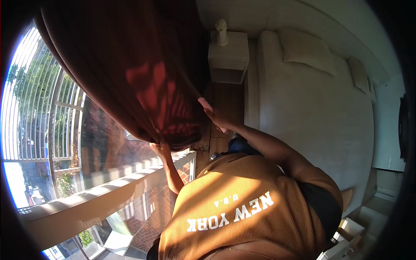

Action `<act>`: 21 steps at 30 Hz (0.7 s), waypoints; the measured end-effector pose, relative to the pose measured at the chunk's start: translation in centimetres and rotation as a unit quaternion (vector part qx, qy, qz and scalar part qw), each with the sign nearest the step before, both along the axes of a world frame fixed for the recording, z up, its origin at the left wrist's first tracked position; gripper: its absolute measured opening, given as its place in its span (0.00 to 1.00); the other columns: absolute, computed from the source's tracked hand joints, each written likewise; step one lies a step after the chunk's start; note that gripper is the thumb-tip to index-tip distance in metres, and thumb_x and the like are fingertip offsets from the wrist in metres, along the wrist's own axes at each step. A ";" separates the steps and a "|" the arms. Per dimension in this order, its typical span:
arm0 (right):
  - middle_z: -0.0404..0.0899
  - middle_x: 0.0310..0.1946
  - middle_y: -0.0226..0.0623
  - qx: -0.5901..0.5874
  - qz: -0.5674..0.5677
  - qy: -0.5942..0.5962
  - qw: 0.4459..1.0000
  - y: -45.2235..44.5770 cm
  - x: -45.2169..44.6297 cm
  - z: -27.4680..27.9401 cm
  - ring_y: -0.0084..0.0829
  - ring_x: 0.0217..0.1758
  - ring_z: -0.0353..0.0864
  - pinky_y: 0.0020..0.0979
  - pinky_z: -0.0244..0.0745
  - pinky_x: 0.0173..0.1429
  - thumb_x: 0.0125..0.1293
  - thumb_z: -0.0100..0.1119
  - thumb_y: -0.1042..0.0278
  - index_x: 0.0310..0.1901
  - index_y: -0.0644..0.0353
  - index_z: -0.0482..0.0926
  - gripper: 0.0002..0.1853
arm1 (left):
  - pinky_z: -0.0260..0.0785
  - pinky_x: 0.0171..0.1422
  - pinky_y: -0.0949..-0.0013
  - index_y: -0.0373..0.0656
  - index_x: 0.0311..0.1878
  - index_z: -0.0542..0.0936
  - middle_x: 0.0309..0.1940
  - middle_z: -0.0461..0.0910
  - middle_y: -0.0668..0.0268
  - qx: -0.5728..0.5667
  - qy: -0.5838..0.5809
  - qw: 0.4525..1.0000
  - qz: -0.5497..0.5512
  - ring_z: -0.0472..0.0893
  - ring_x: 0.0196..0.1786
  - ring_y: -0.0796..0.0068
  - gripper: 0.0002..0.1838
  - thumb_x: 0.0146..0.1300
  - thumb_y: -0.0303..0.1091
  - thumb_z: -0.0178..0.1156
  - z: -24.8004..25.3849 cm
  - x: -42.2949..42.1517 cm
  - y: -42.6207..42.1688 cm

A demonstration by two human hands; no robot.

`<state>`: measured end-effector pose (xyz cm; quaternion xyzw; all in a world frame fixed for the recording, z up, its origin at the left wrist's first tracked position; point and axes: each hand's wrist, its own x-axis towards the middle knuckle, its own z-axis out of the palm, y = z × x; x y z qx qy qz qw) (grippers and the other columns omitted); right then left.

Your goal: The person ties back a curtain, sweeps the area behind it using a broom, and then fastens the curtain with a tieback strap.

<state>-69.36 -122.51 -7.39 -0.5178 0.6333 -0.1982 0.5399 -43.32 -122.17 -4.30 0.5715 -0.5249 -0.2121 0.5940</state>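
A dark red curtain hangs in front of me, with patches of sunlight on its folds. My left hand is closed on the curtain's lower edge, on the window side. My right hand is wrapped round a pink stick-like handle at the curtain's other side. One end of the handle shows above my fingers and a bit shows below them. A thin pale line runs up the curtain from the handle's upper end; whether it belongs to the handle I cannot tell.
A barred window with a sunlit ledge lies on the left. To the right stands a bed with pillows. A white nightstand holds a pale figurine-like object. An open drawer juts out at lower right.
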 end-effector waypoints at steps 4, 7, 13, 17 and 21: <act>0.71 0.20 0.39 0.355 0.015 0.033 0.934 9.5 -3.3 -16.1 0.30 0.17 0.70 0.33 0.70 0.23 0.60 0.33 0.28 0.43 0.67 0.68 0.40 | 0.50 0.21 0.72 0.37 0.19 0.69 0.12 0.62 0.74 0.033 -0.012 0.999 -0.005 0.59 0.18 0.84 0.18 0.64 0.34 0.56 0.3 -0.1 0.0; 0.66 0.18 0.35 0.402 -0.025 -0.036 0.914 10.8 -7.9 -14.6 0.31 0.21 0.70 0.34 0.69 0.27 0.50 0.33 0.17 0.39 0.65 0.68 0.47 | 0.52 0.22 0.72 0.36 0.19 0.70 0.13 0.64 0.74 -0.054 -0.066 0.996 0.017 0.61 0.19 0.83 0.17 0.61 0.33 0.59 0.1 -1.3 -0.8; 0.65 0.16 0.29 0.240 -0.227 -0.163 0.930 7.5 -10.3 -2.3 0.23 0.16 0.69 0.28 0.67 0.20 0.60 0.40 0.28 0.40 0.62 0.68 0.35 | 0.61 0.29 0.73 0.33 0.23 0.75 0.18 0.74 0.69 -0.009 -0.080 0.997 -0.005 0.67 0.22 0.81 0.14 0.58 0.33 0.63 2.1 -2.5 -1.0; 0.64 0.15 0.27 0.018 -0.268 -0.204 0.941 6.0 -6.6 5.9 0.21 0.11 0.66 0.25 0.65 0.14 0.63 0.41 0.34 0.41 0.61 0.67 0.31 | 0.60 0.29 0.73 0.32 0.25 0.75 0.20 0.75 0.67 0.050 -0.028 0.998 -0.030 0.67 0.23 0.81 0.14 0.60 0.34 0.61 1.7 -2.0 -0.6; 0.69 0.13 0.31 -0.040 -0.148 -0.148 0.977 6.4 -2.4 3.1 0.23 0.11 0.71 0.27 0.67 0.16 0.66 0.41 0.40 0.38 0.62 0.69 0.27 | 0.60 0.29 0.70 0.32 0.26 0.76 0.21 0.76 0.64 0.062 0.041 0.997 -0.034 0.69 0.25 0.78 0.17 0.62 0.37 0.58 -0.9 -1.8 -2.2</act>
